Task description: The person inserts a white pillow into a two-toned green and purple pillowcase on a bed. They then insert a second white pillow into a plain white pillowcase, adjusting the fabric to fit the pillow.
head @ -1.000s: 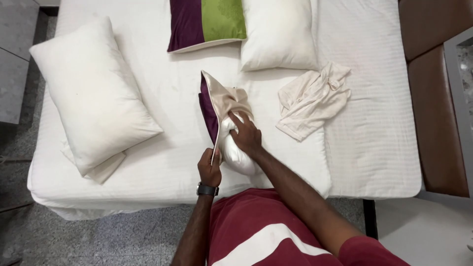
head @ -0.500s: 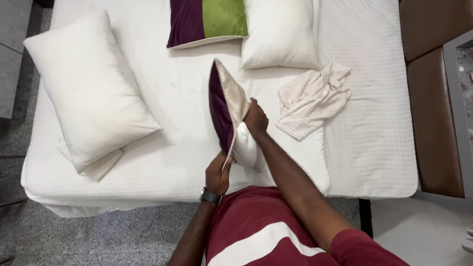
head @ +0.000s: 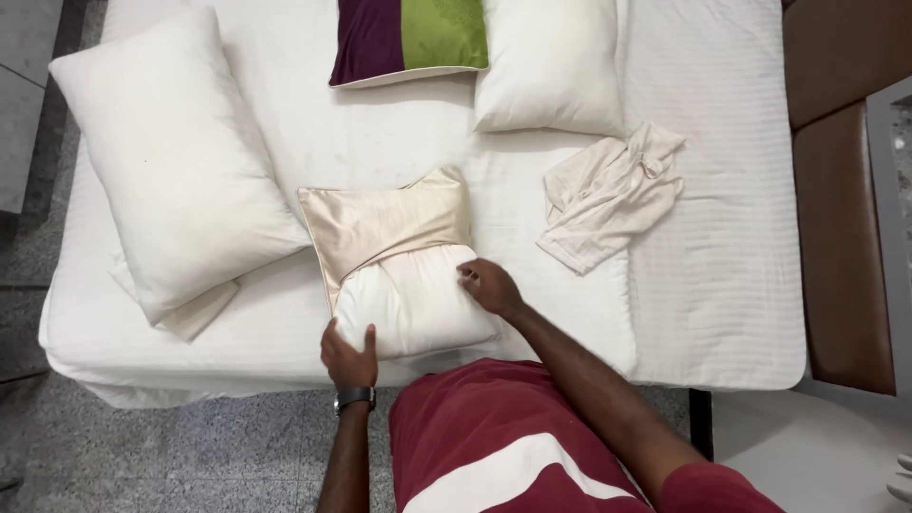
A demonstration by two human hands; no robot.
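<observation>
- Left hand (head: 349,353) grips the near-left corner of the white cushion (head: 418,304) — half in its cream cover (head: 380,223).
- Right hand (head: 489,285) presses the cushion's right side — on the bed (head: 722,285).

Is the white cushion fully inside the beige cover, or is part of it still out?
Partly out. The beige cover wraps only the far half of the white cushion; the near half lies bare under the left hand and right hand.
</observation>
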